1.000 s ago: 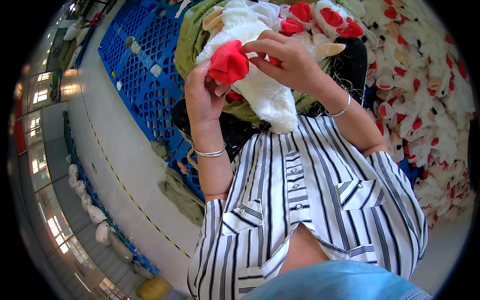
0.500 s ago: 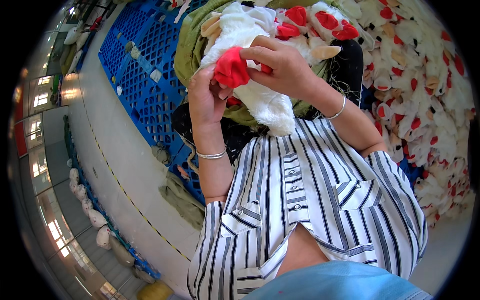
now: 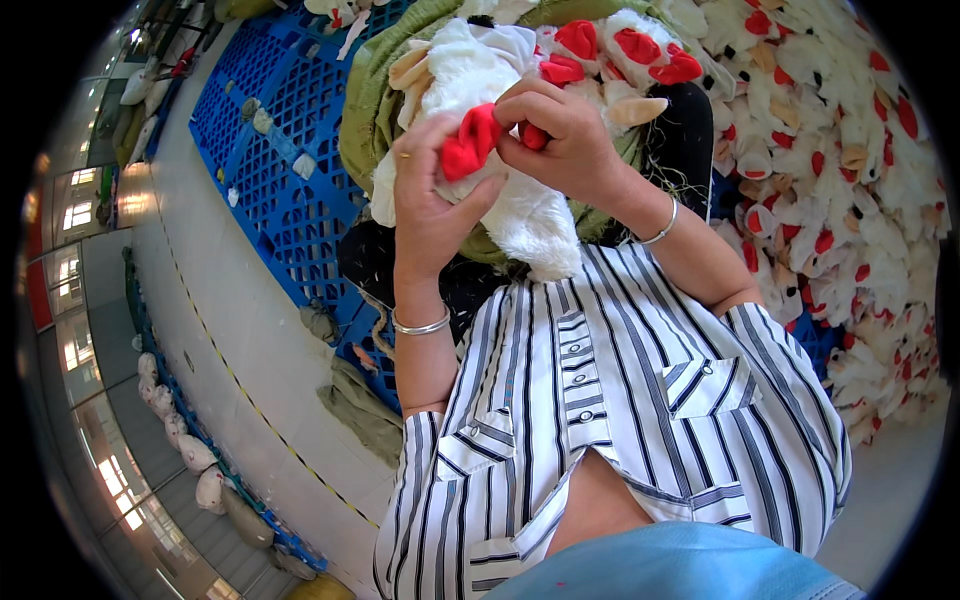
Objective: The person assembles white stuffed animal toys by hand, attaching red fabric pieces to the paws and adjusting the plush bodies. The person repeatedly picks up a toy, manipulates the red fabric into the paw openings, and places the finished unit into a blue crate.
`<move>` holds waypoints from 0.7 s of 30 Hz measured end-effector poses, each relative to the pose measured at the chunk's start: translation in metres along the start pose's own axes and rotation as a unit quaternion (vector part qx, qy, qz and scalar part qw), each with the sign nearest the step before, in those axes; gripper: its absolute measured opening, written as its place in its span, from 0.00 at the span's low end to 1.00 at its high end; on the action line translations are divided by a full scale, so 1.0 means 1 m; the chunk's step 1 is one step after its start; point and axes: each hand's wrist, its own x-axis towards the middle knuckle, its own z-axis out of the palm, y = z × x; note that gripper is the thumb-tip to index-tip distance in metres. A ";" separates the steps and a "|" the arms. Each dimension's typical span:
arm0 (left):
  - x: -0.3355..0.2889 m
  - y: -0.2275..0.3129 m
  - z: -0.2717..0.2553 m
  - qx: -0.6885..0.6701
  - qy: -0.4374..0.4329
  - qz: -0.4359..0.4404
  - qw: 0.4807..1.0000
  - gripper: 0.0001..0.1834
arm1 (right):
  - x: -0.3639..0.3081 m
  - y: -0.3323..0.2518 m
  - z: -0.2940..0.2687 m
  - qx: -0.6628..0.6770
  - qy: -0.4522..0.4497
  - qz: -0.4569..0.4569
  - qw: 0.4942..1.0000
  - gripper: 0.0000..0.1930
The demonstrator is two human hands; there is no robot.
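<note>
A limp white plush toy skin (image 3: 545, 235) with red fabric ends lies over my lap. One crumpled red plush paw (image 3: 469, 143) is raised between my hands. My left hand (image 3: 432, 185) curls round its left side, the thumb standing off below it. My right hand (image 3: 560, 140) pinches its right edge between thumb and fingertips. Another bit of red fabric (image 3: 533, 135) shows by the right fingers. Part of the plush under both hands is hidden. Beyond them lie more red paws (image 3: 636, 46) and a beige, pointed piece (image 3: 637, 111).
A green sack (image 3: 365, 115) lies under the plush. To its left is a blue slatted plastic pallet (image 3: 300, 205) with scraps on it. A large heap of white and red plush skins (image 3: 835, 190) fills the right side. Crumpled olive cloth (image 3: 360, 408) lies on the floor.
My left thumb has come away from the red paw and spread below it. The paw has turned and looks narrower. My right hand keeps its pinch, and the view has shifted slightly.
</note>
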 end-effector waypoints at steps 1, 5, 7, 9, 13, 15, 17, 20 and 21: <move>-0.005 -0.008 0.000 0.008 -0.019 -0.019 1.000 0.18 | 0.000 -0.001 0.001 0.001 0.001 0.000 1.000 0.08; -0.008 -0.008 -0.001 -0.011 -0.027 -0.053 0.998 0.14 | -0.002 -0.005 0.005 0.000 -0.001 0.015 1.000 0.09; -0.012 -0.013 0.001 -0.037 -0.010 -0.064 0.997 0.13 | -0.004 -0.007 0.006 0.002 -0.007 0.024 1.000 0.09; -0.016 -0.020 0.003 -0.079 0.019 -0.088 0.993 0.12 | -0.004 -0.008 0.007 0.009 -0.008 0.028 1.000 0.09; -0.017 -0.017 -0.002 -0.075 0.017 -0.096 0.992 0.11 | -0.003 -0.004 -0.003 0.180 -0.094 0.164 0.965 0.08; -0.018 -0.015 -0.005 -0.083 -0.004 -0.102 0.991 0.10 | 0.004 0.000 -0.010 0.286 -0.126 0.278 0.908 0.08; -0.021 -0.013 -0.004 -0.115 -0.008 -0.109 0.987 0.10 | 0.005 0.003 -0.011 0.287 -0.152 0.312 0.893 0.08; -0.023 -0.019 -0.008 -0.135 -0.039 -0.098 0.985 0.10 | 0.004 0.008 -0.014 0.238 -0.190 0.305 0.902 0.08; -0.023 -0.021 -0.010 -0.137 -0.053 -0.091 0.985 0.10 | 0.004 0.008 -0.014 0.215 -0.202 0.294 0.909 0.08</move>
